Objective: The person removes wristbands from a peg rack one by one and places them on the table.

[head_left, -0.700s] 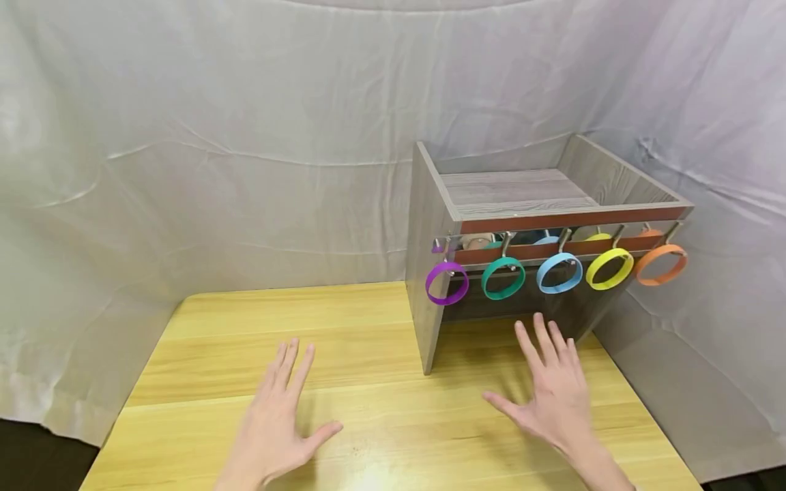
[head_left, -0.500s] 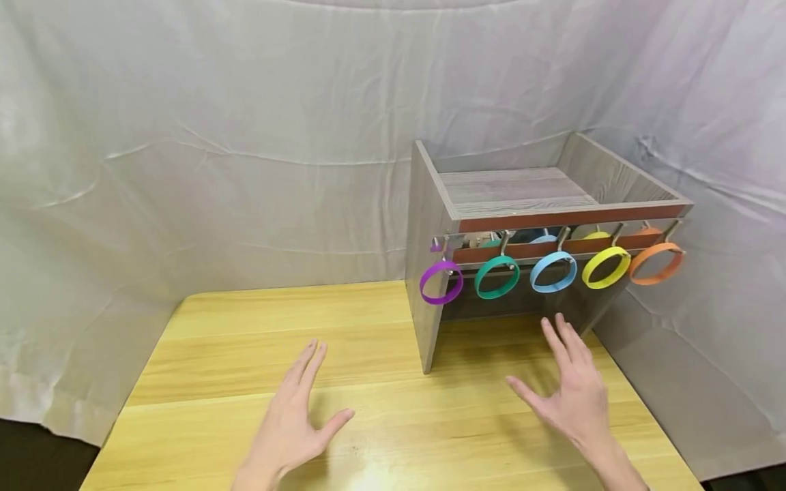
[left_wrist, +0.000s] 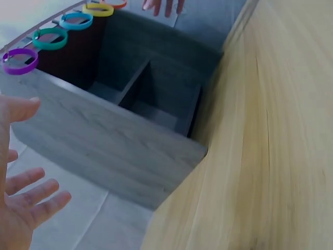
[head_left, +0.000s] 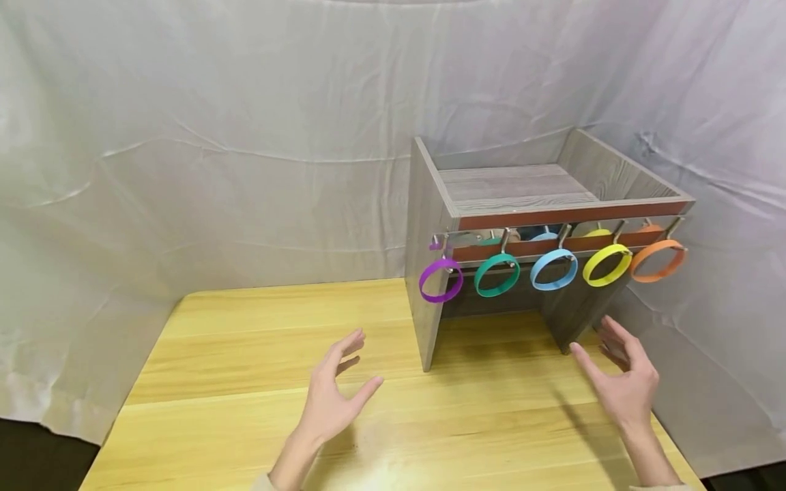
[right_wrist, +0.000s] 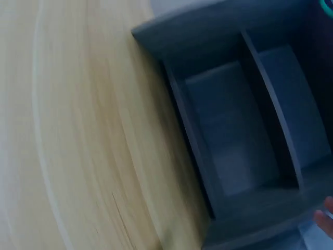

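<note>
Above the table, my left hand (head_left: 331, 399) hovers left of the grey wooden cabinet (head_left: 425, 273), thumb and fingers spread apart with nothing between them. My right hand (head_left: 629, 389) is near the cabinet's right front corner, fingers loosely bent and holding nothing. Along the cabinet's front, hooks on a rail carry a purple ring (head_left: 421, 290), a green ring (head_left: 477, 281), a light blue ring (head_left: 533, 274), a yellow ring (head_left: 587, 273) and an orange ring (head_left: 635, 269). In the left wrist view the purple ring (left_wrist: 21, 70) hangs above my thumb.
The wooden table (head_left: 245, 368) spreads under both hands. Grey cloth (head_left: 276, 170) hangs behind and at both sides, close to the cabinet's right. Inside the cabinet, a divider (left_wrist: 134, 83) shows in the left wrist view.
Both hands have moved to the right, and their fingers have gone from nearly straight to more bent. The rings and cabinet stay in place, apart from a slight shift of the view.
</note>
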`<action>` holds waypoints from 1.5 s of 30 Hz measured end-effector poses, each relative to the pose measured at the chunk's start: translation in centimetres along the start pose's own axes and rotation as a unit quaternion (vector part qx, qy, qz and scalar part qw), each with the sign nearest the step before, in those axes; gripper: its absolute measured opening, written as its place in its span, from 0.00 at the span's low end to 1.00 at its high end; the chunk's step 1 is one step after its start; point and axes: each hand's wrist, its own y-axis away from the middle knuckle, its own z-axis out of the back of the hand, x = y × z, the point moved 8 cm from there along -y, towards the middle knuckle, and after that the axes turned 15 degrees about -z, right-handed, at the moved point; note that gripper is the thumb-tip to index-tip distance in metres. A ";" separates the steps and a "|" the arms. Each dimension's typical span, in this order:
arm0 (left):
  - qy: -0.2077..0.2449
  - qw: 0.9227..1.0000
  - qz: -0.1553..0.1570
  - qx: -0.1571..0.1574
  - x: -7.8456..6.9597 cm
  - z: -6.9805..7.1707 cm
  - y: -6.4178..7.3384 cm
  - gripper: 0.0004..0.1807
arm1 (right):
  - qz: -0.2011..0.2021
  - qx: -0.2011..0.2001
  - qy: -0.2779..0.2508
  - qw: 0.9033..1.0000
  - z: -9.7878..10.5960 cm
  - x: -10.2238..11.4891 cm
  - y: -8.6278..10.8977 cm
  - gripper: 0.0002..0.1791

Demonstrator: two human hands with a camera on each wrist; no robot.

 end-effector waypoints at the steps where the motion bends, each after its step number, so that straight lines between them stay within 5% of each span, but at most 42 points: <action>1: 0.017 1.000 0.003 -0.005 0.1 -0.4 -0.3 0.41 | -0.014 -0.003 -0.008 1.000 0.3 -0.5 -0.3 0.41; 11: 0.104 0.992 0.057 -0.049 0.6 -3.9 -2.4 0.32 | -0.115 -0.031 -0.086 0.989 2.2 -3.7 -2.2 0.32; 16: 0.121 0.987 0.080 -0.063 1.0 -5.5 -3.7 0.30 | -0.124 -0.042 -0.109 0.985 2.4 -4.9 -3.1 0.29; 22: 0.133 0.986 0.070 -0.071 1.0 -7.2 -5.2 0.28 | -0.111 -0.020 -0.134 0.985 1.9 -5.3 -4.7 0.28; 28: 0.141 0.984 0.077 -0.078 1.2 -8.3 -6.0 0.28 | -0.098 0.041 -0.254 0.961 1.4 -5.6 -6.5 0.30; 39: 0.152 0.981 0.080 -0.091 1.6 -8.8 -6.7 0.28 | -0.080 0.076 -0.211 0.971 0.5 -5.4 -8.4 0.26; 45: 0.148 0.982 0.078 -0.087 1.5 -9.4 -7.1 0.26 | -0.083 0.061 -0.192 0.976 0.4 -5.8 -9.0 0.24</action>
